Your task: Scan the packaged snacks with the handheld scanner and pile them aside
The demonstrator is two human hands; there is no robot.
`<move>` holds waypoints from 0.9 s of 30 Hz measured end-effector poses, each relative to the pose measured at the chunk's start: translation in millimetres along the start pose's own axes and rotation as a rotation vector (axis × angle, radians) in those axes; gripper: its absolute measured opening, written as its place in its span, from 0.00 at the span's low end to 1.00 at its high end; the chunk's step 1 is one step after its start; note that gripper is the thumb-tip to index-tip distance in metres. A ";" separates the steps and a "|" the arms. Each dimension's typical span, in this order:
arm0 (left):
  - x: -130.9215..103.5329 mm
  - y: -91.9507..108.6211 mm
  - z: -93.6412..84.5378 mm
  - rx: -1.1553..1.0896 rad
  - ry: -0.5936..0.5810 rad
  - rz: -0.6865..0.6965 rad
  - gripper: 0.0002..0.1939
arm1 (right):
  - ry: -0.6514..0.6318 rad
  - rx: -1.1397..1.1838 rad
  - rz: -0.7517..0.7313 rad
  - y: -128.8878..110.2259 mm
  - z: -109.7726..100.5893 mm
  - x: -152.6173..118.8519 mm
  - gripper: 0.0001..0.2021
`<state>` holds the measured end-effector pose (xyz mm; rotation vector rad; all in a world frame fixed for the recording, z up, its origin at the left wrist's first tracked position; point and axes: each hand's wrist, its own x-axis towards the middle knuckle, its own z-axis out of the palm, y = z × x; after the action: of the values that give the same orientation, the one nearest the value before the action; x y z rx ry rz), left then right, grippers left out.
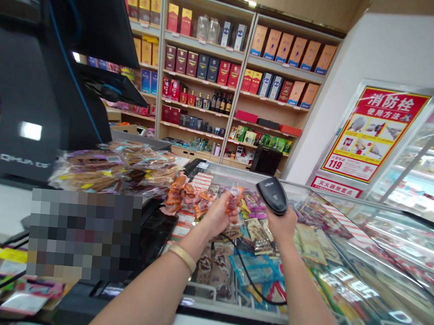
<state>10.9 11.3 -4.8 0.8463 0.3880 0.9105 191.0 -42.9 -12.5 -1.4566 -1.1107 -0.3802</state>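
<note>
The left hand (218, 213) is closed around an orange snack packet (234, 199), held above the glass-topped display case (349, 243). The right hand (283, 223) grips a black barcode scanner (272, 194), its wide head up, just right of the packet; a black cable (247, 275) loops down between the forearms. Near the left hand, on its left, more orange packets (190, 195) lie in a pile. Farther left, clear bags of brown food (115, 167) are heaped beside the register (46, 84). Shelves of boxes and bottles (205, 66) stand on the far side.
</note>
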 end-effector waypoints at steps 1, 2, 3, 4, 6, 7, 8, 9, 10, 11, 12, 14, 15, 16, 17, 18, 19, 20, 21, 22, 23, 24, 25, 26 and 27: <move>0.2 2.1 -1.5 -0.071 0.015 -0.008 0.16 | -0.008 0.001 -0.010 -0.4 -0.2 -0.2 0.15; 0.5 2.9 -2.8 -0.108 0.028 -0.003 0.16 | -0.024 0.006 -0.027 -1.4 -0.6 -0.5 0.15; 0.9 2.5 -4.0 -0.116 0.044 0.020 0.15 | -0.046 0.014 -0.048 -3.1 -1.2 -0.9 0.14; 1.5 1.1 -4.9 -0.102 0.066 0.060 0.14 | -0.071 0.025 -0.070 -5.2 -1.7 -1.2 0.14; 3.7 -3.4 -6.5 -0.030 0.121 0.172 0.15 | -0.137 0.059 -0.119 -10.6 -2.8 -1.9 0.13; 5.3 -5.9 -7.1 0.022 0.148 0.229 0.16 | -0.179 0.084 -0.140 -13.5 -3.1 -2.4 0.12; 7.1 -8.3 -7.8 0.080 0.173 0.283 0.17 | -0.227 0.113 -0.159 -16.6 -3.2 -3.0 0.12; 9.0 -10.4 -8.5 0.138 0.193 0.334 0.18 | -0.280 0.145 -0.175 -19.6 -3.1 -3.9 0.11; 10.8 -11.9 -9.2 0.196 0.209 0.383 0.18 | -0.331 0.176 -0.189 -22.6 -2.9 -4.9 0.11; 12.5 -13.0 -10.0 0.250 0.222 0.428 0.18 | -0.378 0.202 -0.199 -25.3 -2.5 -6.1 0.11; 13.9 -13.5 -10.6 0.298 0.231 0.466 0.18 | -0.411 0.220 -0.204 -27.6 -2.0 -7.4 0.10; 15.6 -13.5 -11.6 0.371 0.247 0.520 0.16 | -0.445 0.240 -0.209 -31.1 -1.1 -9.7 0.10; 15.9 -13.2 -11.9 0.396 0.255 0.535 0.15 | -0.450 0.245 -0.207 -32.1 -0.7 -10.5 0.10; 15.9 -12.8 -12.0 0.414 0.264 0.543 0.14 | -0.454 0.247 -0.205 -32.7 -0.4 -11.0 0.10; 15.7 -12.4 -12.1 0.423 0.271 0.548 0.13 | -0.457 0.247 -0.203 -32.9 -0.1 -11.2 0.10; 15.3 -12.2 -12.0 0.425 0.272 0.553 0.13 | -0.462 0.247 -0.200 -32.9 0.1 -11.2 0.10; 14.8 -12.1 -11.9 0.424 0.267 0.557 0.13 | -0.469 0.246 -0.196 -32.7 0.2 -11.0 0.09; 14.4 -12.2 -11.7 0.422 0.258 0.559 0.13 | -0.475 0.244 -0.190 -32.5 0.3 -10.7 0.09; 14.0 -12.5 -11.6 0.422 0.250 0.562 0.13 | -0.479 0.244 -0.184 -32.3 0.5 -10.5 0.09; 13.7 -13.0 -11.5 0.423 0.243 0.563 0.14 | -0.482 0.246 -0.179 -32.1 0.7 -10.3 0.09; 13.6 -13.5 -11.4 0.430 0.238 0.562 0.14 | -0.483 0.250 -0.177 -32.0 0.9 -10.3 0.10; 13.7 -14.0 -11.3 0.444 0.236 0.559 0.15 | -0.480 0.256 -0.177 -31.8 1.0 -10.4 0.11; 13.8 -14.2 -11.4 0.469 0.238 0.557 0.15 | -0.474 0.262 -0.179 -31.6 1.1 -10.5 0.12; 13.7 -13.9 -11.5 0.505 0.247 0.563 0.15 | -0.464 0.266 -0.182 -31.2 1.2 -10.7 0.13; 13.4 -12.8 -11.7 0.558 0.267 0.579 0.15 | -0.452 0.265 -0.186 -30.6 1.1 -10.8 0.14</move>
<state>18.2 23.6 -21.4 1.3938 0.6638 1.4959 161.1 -51.2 -3.2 -1.2356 -1.6010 -0.0224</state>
